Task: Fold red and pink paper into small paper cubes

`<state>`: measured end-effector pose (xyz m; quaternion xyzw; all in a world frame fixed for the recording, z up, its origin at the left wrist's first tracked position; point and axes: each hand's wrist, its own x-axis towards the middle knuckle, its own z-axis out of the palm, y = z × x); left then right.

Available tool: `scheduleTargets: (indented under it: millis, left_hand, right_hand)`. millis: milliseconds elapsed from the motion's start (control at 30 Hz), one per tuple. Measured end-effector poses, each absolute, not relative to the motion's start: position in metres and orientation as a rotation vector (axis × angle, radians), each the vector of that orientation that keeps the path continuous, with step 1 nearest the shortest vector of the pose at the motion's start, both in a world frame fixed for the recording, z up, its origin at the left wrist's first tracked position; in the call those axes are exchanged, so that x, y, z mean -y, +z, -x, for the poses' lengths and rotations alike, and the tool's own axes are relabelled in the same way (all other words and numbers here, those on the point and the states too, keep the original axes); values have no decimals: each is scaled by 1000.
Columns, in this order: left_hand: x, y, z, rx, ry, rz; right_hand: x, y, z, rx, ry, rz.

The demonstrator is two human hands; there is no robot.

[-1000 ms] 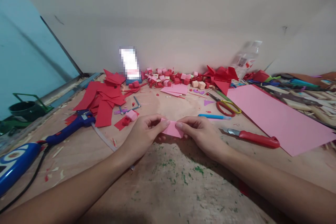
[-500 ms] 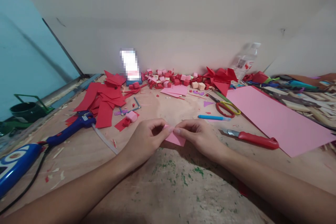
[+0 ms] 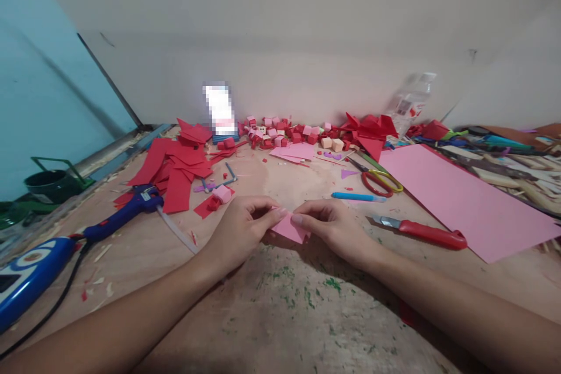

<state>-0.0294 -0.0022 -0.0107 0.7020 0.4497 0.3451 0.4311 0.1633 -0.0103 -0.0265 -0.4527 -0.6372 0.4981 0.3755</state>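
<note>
A small piece of pink paper (image 3: 289, 229) is held between my two hands, just above the wooden table (image 3: 280, 315). My left hand (image 3: 245, 225) pinches its left side, thumb on top and fingers underneath. On the other side, my right hand (image 3: 331, 225) grips the paper's right edge in the same way. The fingers beneath the paper are partly hidden. Left of my left hand, a small pink and red paper cube figure (image 3: 220, 194) rests on a red paper scrap. A blue pen (image 3: 357, 196) lies beyond my right hand.
A red utility knife (image 3: 432, 235), scissors (image 3: 377, 182) and a large pink sheet (image 3: 464, 198) lie at right. At left are a blue glue gun (image 3: 123, 216) and red paper pieces (image 3: 177, 172). Small paper cubes (image 3: 280, 133), a lit phone (image 3: 220, 110) and a plastic bottle (image 3: 411, 105) line the back.
My thumbs have moved slightly apart, and more of the pink paper shows between them. Both hands keep hold of it. The view has shifted a little.
</note>
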Motion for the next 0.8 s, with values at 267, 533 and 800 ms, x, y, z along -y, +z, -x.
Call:
scheduleTargets:
  millis: [267,533,800]
  left_hand:
    - [0,-15,30,-1126,974,-1591]
    - [0,-14,30,-1121,1007,-1527]
    - [1,-14,28,-894,985,-1487]
  right_hand:
    - [8,-30,-163,1549,1230,1189]
    - [10,-31,-160,1419,1157,1164]
    - [10,-29,-162,1462,1355,1076]
